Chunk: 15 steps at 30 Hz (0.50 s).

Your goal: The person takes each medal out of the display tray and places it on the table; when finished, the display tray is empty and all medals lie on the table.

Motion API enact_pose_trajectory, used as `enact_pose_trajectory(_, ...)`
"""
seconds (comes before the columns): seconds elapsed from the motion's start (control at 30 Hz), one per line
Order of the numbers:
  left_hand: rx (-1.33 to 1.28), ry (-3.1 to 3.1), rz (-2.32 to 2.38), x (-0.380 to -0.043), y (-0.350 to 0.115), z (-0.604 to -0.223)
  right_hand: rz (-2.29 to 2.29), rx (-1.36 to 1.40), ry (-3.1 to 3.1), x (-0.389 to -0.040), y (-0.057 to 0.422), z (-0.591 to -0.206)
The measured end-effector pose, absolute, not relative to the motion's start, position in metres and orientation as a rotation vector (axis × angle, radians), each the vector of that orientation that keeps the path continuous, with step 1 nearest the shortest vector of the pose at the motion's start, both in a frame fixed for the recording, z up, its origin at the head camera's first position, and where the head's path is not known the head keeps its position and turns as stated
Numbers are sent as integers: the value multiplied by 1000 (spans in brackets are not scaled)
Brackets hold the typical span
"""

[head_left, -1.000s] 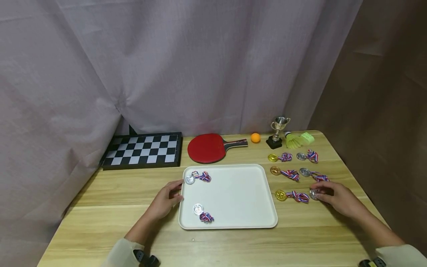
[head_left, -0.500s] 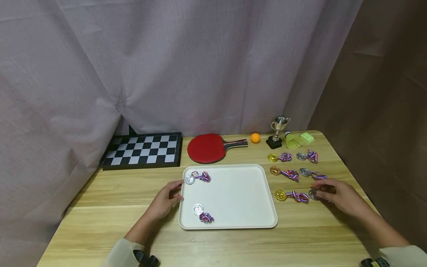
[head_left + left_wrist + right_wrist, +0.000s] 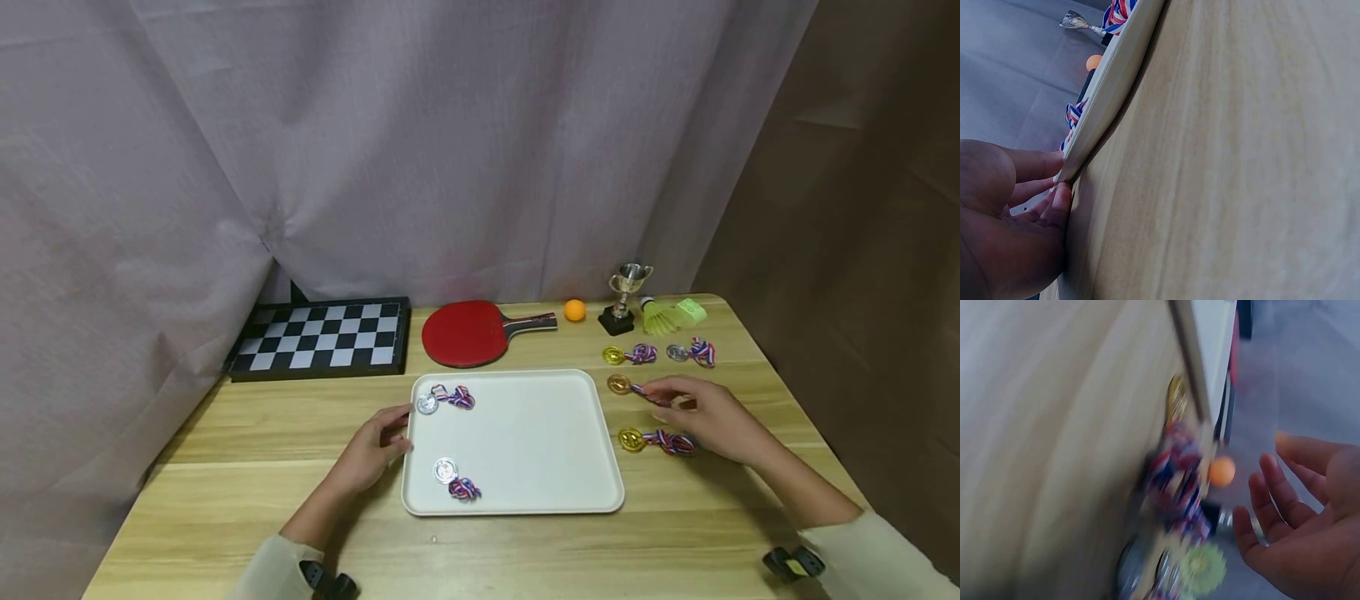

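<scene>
My left hand [image 3: 367, 454] touches the left rim of a white tray [image 3: 525, 450] with its fingertips and thumb. Two silver medals lie on the tray, one at the upper left [image 3: 427, 404] and another at the lower left [image 3: 446, 471], each with a bunched striped ribbon. To the tray's right, my right hand [image 3: 708, 421] hovers over a bronze-coloured medal [image 3: 618, 384], its fingertips overlapping the ribbon. In the right wrist view its fingers [image 3: 1272, 515] are loosely bent with nothing between them. A gold medal [image 3: 632, 439] lies just below; a silver medal [image 3: 1129, 565] shows blurred.
Further back lie another gold medal [image 3: 612, 355] and silver medal [image 3: 677, 352]. Along the table's far side are a chessboard [image 3: 322, 337], a red table tennis bat [image 3: 465, 333], an orange ball [image 3: 574, 310], a trophy [image 3: 624, 292], a shuttlecock [image 3: 660, 318] and a green block [image 3: 691, 312].
My right hand has left the lower silver medal and moved left and slightly up to the bronze-coloured medal's ribbon, hiding the two silver medals behind it in the head view. The left hand stays put.
</scene>
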<state>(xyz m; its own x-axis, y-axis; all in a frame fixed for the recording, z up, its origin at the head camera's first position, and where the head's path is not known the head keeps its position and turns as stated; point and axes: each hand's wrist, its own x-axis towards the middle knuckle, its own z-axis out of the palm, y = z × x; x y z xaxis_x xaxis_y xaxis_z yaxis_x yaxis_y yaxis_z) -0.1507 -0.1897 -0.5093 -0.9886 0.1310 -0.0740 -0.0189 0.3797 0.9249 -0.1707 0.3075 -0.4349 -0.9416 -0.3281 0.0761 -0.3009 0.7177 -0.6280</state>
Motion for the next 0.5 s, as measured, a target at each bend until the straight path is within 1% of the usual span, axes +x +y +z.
enact_pose_trajectory(0.13, 114, 2509, 1670, -149, -189, -507, -1125, -624, 2796, -183, 276, -436)
enact_pose_trajectory(0.23, 110, 2510, 1670, -148, -188, -506, -1178, -648, 2703, -195, 250, -439)
enact_pose_trajectory(0.33, 107, 2503, 1673, -148, -188, -506, -1190, -671, 2637, -205, 220, -442)
enact_pose_trajectory(0.5, 124, 2482, 1700, -147, -189, -506, -1191, -790, 2562, -216, 170, -448)
